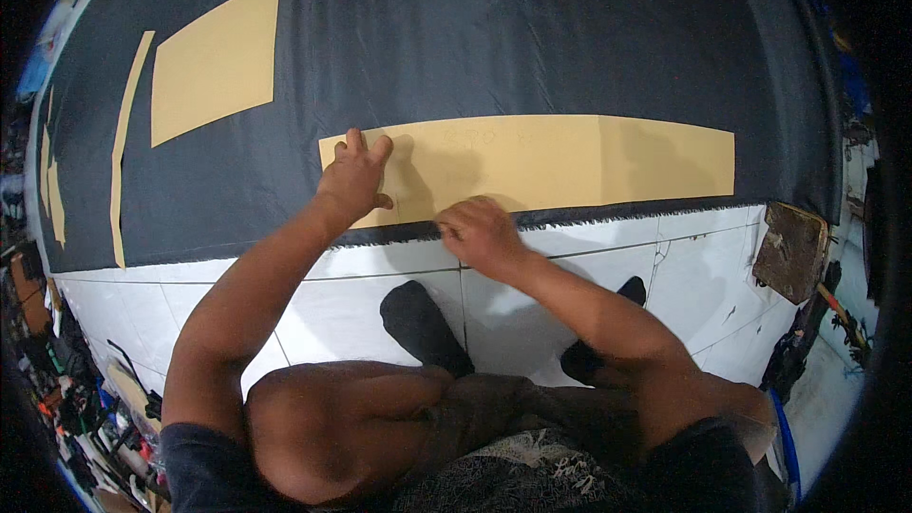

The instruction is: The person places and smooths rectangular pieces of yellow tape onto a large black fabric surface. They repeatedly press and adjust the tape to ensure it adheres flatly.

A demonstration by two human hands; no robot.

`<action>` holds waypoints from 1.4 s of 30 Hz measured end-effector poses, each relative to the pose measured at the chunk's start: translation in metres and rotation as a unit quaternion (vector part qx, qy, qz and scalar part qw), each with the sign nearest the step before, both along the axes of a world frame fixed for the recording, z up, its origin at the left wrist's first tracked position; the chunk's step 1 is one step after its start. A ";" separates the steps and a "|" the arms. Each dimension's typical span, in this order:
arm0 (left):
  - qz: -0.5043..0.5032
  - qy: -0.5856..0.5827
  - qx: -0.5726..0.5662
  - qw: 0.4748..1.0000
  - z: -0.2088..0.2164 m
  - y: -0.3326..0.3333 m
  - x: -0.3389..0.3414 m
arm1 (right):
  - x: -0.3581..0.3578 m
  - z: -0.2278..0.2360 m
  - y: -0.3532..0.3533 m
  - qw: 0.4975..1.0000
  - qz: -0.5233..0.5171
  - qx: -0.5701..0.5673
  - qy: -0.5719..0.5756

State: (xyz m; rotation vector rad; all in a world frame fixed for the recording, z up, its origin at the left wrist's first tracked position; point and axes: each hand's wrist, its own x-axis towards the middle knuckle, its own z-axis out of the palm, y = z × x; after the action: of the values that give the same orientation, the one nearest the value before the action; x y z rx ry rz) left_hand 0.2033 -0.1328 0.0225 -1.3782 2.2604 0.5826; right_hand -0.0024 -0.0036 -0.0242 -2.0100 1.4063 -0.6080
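A long tan paper or card pattern piece (551, 161) lies flat on a broad sheet of dark fabric (427, 28), close to its frayed near edge. My left hand (353, 179) presses on the left end of this piece, fingers apart. At the near edge, my right hand (483, 236) is closed, its fingertips bunched by the fringe. Whatever those fingers pinch, if anything, is hidden. Faint pencil-like marks show along the piece's upper part, and its right portion looks slightly darker.
A four-sided tan piece (217, 62) and a narrow tan strip (131, 152) lie farther left on the fabric, with smaller strips (55, 199) at its left edge. A worn brown block (790, 252) rests at the right corner. White floor tiles (332, 309) lie under my feet. Clutter (85, 399) fills the lower left.
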 end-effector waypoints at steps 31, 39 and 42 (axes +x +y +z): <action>-0.016 -0.005 0.028 0.999 -0.009 -0.006 0.006 | -0.282 0.176 0.026 0.945 -0.077 0.231 0.217; 0.014 -0.015 0.021 1.000 -0.013 0.001 0.000 | -0.246 0.080 0.057 0.964 -0.012 0.011 0.266; 0.020 -0.002 0.014 1.000 -0.014 0.002 -0.006 | -0.220 0.038 0.047 0.971 -0.068 -0.072 0.219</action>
State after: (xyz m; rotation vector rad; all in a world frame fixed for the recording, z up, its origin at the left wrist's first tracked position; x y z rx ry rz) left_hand 0.1977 -0.1309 0.0087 -1.4133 2.2170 0.6211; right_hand -0.2227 0.0429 0.0133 -2.2714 1.8149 -0.3398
